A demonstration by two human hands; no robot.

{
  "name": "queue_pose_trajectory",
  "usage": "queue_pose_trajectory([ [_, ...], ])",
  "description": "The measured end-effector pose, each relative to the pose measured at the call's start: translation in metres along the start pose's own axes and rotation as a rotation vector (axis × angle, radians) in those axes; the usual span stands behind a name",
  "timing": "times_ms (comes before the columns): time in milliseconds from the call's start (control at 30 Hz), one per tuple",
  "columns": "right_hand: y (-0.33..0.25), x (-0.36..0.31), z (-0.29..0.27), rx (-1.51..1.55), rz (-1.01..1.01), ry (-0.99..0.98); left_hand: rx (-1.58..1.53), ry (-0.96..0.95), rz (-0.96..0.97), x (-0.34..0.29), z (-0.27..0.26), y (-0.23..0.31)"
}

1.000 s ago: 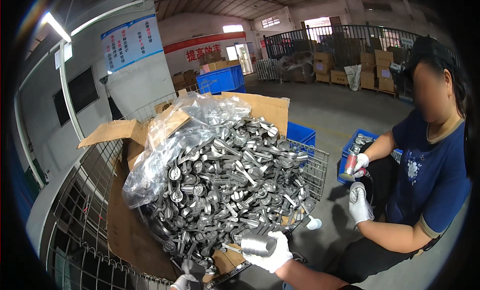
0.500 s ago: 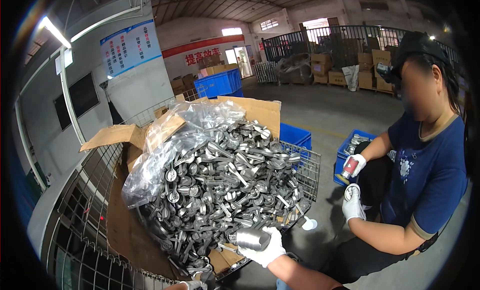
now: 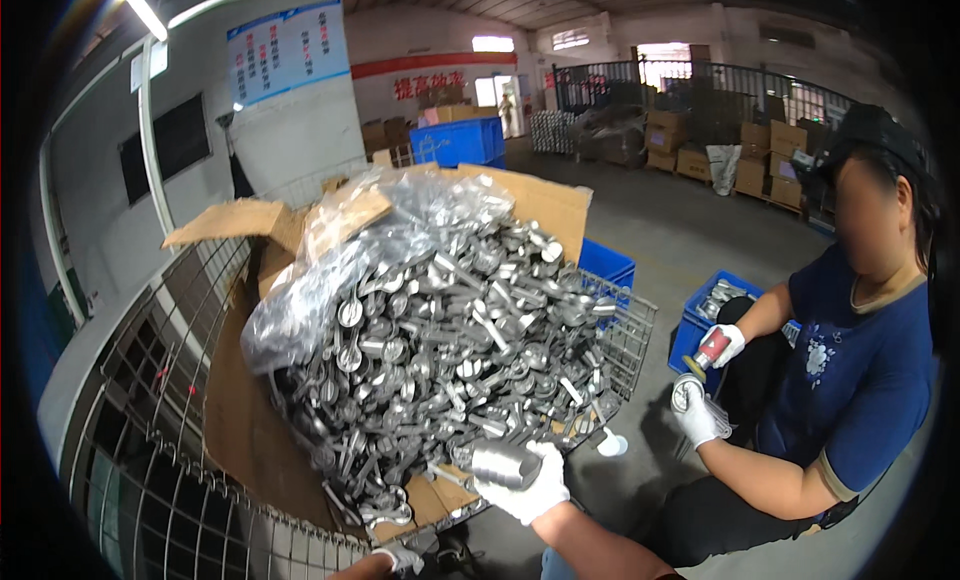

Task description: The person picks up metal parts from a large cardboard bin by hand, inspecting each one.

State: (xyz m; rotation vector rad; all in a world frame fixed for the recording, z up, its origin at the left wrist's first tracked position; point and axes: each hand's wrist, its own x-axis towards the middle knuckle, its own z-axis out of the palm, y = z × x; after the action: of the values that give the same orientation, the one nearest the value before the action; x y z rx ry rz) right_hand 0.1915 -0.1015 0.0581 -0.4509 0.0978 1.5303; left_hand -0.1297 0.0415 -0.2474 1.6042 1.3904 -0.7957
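My right hand [image 3: 537, 490], in a white glove, is closed around a rounded silver metal part [image 3: 503, 465] with curved lines on its surface. It is held over the front edge of a big heap of grey metal parts with round heads and flat handles [image 3: 450, 340]. Low at the bottom edge, my left hand [image 3: 402, 558], also gloved, has curled fingers beside a dark object [image 3: 452, 555]. What it grips is too dark to make out.
The heap fills a cardboard-lined wire cage [image 3: 170, 450] with crumpled clear plastic [image 3: 330, 270]. A co-worker [image 3: 850, 350] sits at right, holding a red-and-silver power tool [image 3: 711, 348] against a round metal part [image 3: 687, 394]. Blue crates [image 3: 690, 335] stand behind; a white disc [image 3: 612, 443] lies beside the cage.
The view has tilted down, so the background sits higher. My right hand still holds the metal part over the heap's edge. The co-worker's tool and part have come together.
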Motion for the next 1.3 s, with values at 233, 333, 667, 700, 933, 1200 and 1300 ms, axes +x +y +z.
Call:
queue_pose_trajectory([
  [233, 0.009, 0.008, 0.01, 0.151, 0.018, -0.091, -0.167, -0.196, 0.379, -0.09, -0.025, 0.027],
  [333, 0.007, 0.017, 0.005, 0.291, 0.065, -0.44, -1.074, 0.02, 0.242, -0.157, -0.032, 0.045],
  [667, 0.003, 0.011, 0.007, -0.093, -0.077, 0.087, -1.744, -0.265, 0.981, -0.306, -0.031, 0.073],
  [700, 0.003, 0.008, 0.006, -0.069, -0.052, 0.012, -1.747, -0.247, 0.995, -0.304, -0.032, 0.077],
  [933, 0.017, -0.005, 0.008, -0.079, 0.057, -0.341, -1.786, -0.273, 0.734, -0.256, -0.02, 0.096],
  [1200, 0.039, -0.016, -0.017, -0.732, -0.091, -0.524, -1.975, -0.273, 0.731, -0.25, -0.026, 0.082],
  [1300, 0.042, -0.008, -0.028, -0.87, -0.315, -0.551, -2.015, -0.327, 0.586, -0.25, -0.027, 0.083],
])
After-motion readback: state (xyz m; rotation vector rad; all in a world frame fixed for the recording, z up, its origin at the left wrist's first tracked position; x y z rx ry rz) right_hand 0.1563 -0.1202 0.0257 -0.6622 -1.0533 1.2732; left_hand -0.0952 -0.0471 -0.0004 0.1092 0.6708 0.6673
